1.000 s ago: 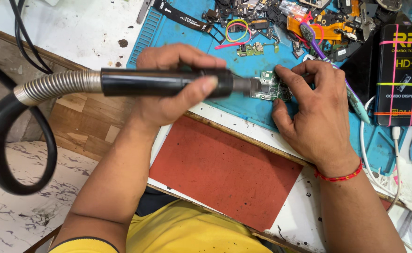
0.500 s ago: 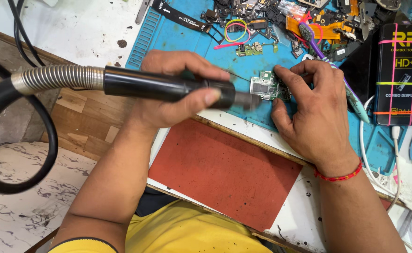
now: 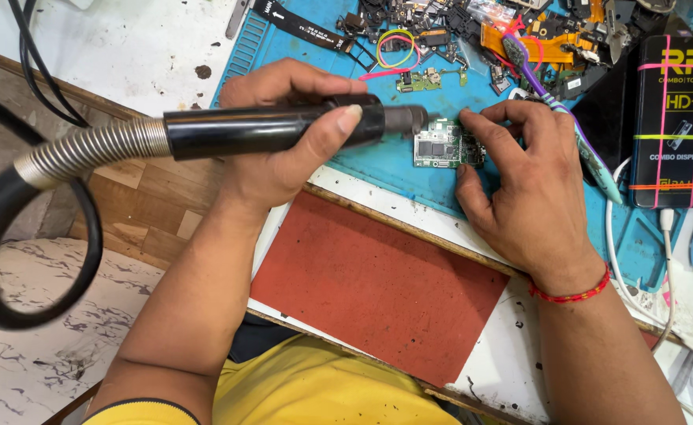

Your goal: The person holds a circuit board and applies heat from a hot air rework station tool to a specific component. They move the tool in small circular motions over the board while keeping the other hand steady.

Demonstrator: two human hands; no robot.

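Observation:
My left hand (image 3: pixel 283 142) grips a black hot-air handpiece (image 3: pixel 283 127) with a ribbed metal hose (image 3: pixel 87 153). Its metal nozzle (image 3: pixel 409 120) points right, just above the top left corner of a small green circuit board (image 3: pixel 441 145). The board lies flat on a blue work mat (image 3: pixel 378 169). My right hand (image 3: pixel 520 189) rests on the mat at the board's right side, fingertips pressing its right edge. A red thread bracelet (image 3: pixel 571 293) circles that wrist.
A red mat (image 3: pixel 378 287) lies at the bench's near edge. Several loose phone parts and flex cables (image 3: pixel 472 31) crowd the mat's far end. A purple-and-teal toothbrush (image 3: pixel 567 118), a black boxed display (image 3: pixel 673 118) and a white cable (image 3: pixel 622 260) sit right. Black hose (image 3: pixel 16 236) loops left.
The handpiece has drawn back to the left and lifted slightly, so its nozzle now sits off the board's left corner. My right hand still holds the board's right edge.

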